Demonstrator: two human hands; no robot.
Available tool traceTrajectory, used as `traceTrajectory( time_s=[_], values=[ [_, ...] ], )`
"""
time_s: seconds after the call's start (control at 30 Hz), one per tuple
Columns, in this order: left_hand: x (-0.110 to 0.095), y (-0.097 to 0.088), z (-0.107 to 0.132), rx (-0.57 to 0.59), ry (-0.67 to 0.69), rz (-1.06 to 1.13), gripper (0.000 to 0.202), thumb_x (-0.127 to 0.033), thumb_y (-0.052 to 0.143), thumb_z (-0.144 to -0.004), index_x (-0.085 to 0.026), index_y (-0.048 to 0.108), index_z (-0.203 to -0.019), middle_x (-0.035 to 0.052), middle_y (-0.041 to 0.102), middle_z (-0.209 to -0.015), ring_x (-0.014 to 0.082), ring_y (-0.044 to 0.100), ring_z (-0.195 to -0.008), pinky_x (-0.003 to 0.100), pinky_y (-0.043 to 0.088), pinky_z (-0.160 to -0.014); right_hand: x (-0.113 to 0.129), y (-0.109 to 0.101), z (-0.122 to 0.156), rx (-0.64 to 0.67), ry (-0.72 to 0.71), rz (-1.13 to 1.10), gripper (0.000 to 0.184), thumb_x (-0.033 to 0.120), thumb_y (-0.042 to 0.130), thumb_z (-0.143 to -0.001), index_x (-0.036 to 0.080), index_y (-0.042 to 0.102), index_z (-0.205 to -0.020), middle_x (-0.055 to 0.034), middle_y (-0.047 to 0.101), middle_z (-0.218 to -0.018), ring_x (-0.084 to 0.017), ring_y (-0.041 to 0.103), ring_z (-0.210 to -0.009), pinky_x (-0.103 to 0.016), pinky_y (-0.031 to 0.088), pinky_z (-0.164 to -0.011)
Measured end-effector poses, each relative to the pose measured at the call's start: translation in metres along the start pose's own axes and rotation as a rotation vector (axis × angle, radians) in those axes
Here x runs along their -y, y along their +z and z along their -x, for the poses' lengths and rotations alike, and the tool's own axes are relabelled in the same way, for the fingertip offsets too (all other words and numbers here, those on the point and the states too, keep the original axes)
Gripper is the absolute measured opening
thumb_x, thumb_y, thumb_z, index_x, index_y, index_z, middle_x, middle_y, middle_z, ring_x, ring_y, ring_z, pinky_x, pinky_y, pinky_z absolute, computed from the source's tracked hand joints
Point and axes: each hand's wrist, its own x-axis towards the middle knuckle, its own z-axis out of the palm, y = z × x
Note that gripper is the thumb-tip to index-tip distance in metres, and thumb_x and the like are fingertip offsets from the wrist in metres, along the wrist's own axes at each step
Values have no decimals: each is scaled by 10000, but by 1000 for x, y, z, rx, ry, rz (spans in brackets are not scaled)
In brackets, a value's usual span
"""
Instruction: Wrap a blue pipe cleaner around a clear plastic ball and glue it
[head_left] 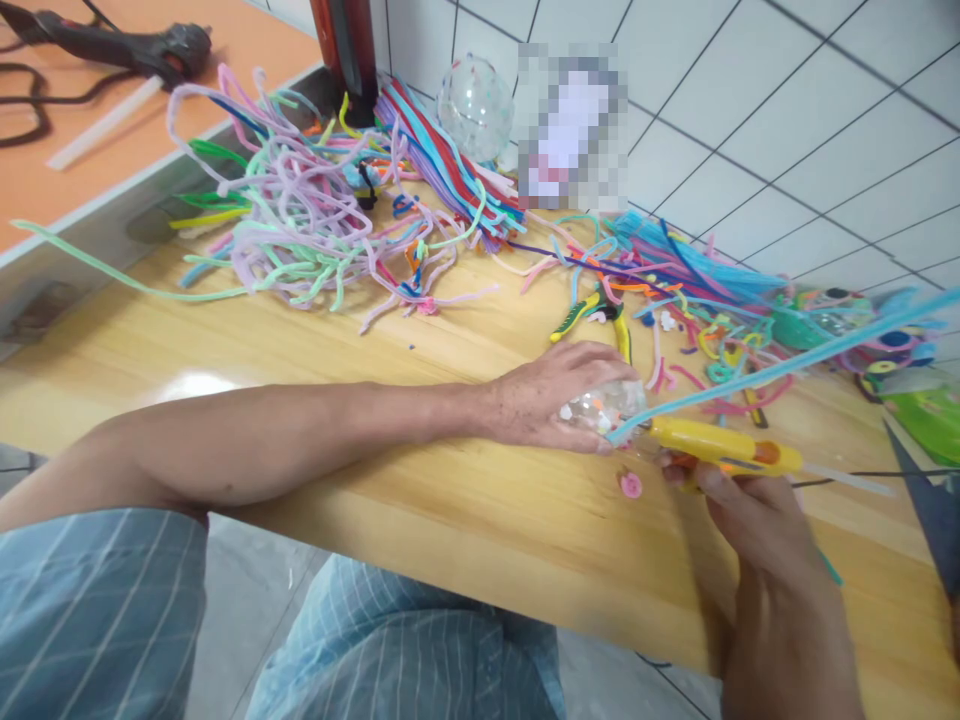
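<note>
My left hand (551, 395) lies on the wooden table (300, 400) with its fingers wrapped round a clear plastic ball (604, 408) filled with small coloured bits. A light blue pipe cleaner (787, 365) runs from the ball up to the right. My right hand (757, 520) grips a yellow glue gun (712, 448), its nozzle pointing left at the ball. A clear glue stick (847, 480) sticks out of the gun's back. A small pink piece (631, 486) lies on the table just below the nozzle.
Piles of coloured pipe cleaners (315, 220) cover the back of the table. Yellow-handled pliers (592, 312) lie behind my left hand. A second clear ball (475, 105) stands by the tiled wall. A black glue gun (135, 45) rests on the orange surface at left.
</note>
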Motion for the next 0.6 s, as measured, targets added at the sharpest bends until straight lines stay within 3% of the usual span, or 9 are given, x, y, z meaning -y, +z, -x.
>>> traceTrajectory(
  time_s=[0.4, 0.6],
  values=[
    [2, 1, 1, -19, 32, -16, 737, -575, 740, -926, -164, 563, -1512, 230, 583, -1544, 357, 488, -1534, 563, 404, -1311, 5, 6, -2, -12, -8, -20, 351, 625, 830, -839, 292, 848, -948, -51, 828, -855, -242, 723, -701, -383, 633, -627],
    [1, 0, 1, -2, 29, -5, 712, -537, 759, -923, -206, 563, -1521, 200, 591, -1562, 347, 466, -1560, 574, 386, -1324, 4, 3, 0, 5, -19, -15, 321, 613, 834, -843, 305, 848, -931, -48, 834, -851, -235, 743, -705, -355, 621, -616]
  ],
)
